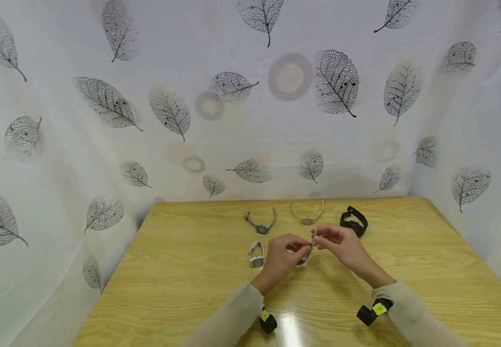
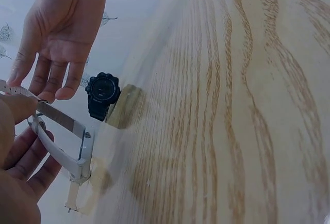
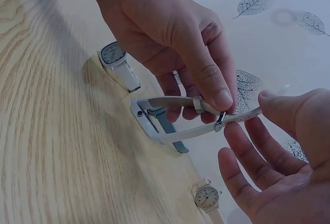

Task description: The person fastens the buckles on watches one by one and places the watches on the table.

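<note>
A white wristwatch (image 3: 191,132) hangs between both hands, its strap bent into a loop with the tail threaded through a metal buckle (image 3: 220,121). My left hand (image 1: 283,258) pinches the strap right at the buckle, thumb on top. With thumb and fingers, my right hand (image 1: 341,243) holds the strap's free tail, which sticks out past the thumb in the right wrist view. Below the hands, the watch case (image 2: 85,154) points down, close over the table. Its dial faces away from both wrist views.
Left of the hands lies a white watch with a squarish face (image 1: 257,261). Farther back are a grey watch (image 1: 262,229), a pale watch with a round dial (image 1: 307,220) and a black watch (image 1: 354,224). A leaf-patterned curtain (image 1: 242,125) surrounds the wooden table (image 1: 181,270).
</note>
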A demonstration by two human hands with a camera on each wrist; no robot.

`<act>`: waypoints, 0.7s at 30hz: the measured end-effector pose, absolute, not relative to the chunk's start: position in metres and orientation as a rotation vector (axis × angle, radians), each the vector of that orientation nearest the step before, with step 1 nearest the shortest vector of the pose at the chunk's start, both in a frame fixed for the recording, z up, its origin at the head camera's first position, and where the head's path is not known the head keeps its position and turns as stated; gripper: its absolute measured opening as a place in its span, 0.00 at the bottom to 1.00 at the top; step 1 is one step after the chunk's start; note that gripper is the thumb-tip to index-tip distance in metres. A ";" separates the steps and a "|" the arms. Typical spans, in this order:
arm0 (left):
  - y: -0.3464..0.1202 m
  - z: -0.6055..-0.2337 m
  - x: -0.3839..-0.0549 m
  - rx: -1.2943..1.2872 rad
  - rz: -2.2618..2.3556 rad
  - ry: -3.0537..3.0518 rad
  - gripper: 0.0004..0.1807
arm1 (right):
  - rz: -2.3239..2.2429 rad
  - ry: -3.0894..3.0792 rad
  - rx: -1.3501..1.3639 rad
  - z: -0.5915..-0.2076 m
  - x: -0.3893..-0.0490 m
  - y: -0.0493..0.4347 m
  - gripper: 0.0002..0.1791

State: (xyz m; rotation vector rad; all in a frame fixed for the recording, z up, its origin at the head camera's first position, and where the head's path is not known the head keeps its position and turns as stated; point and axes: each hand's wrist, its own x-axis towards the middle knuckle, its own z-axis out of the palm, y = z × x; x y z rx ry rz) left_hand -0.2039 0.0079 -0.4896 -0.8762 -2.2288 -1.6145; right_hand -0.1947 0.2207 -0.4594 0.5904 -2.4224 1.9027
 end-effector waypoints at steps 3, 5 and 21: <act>0.008 -0.489 -0.203 -0.889 -1.594 -2.229 0.03 | 1.896 -2.431 0.590 -0.461 -0.195 0.221 0.13; 0.007 -0.489 -0.203 -0.894 -1.577 -2.233 0.02 | 1.891 -2.430 0.584 -0.461 -0.195 0.221 0.14; 0.009 -0.490 -0.203 -0.909 -1.520 -2.237 0.03 | 1.848 -2.436 0.591 -0.469 -0.196 0.218 0.13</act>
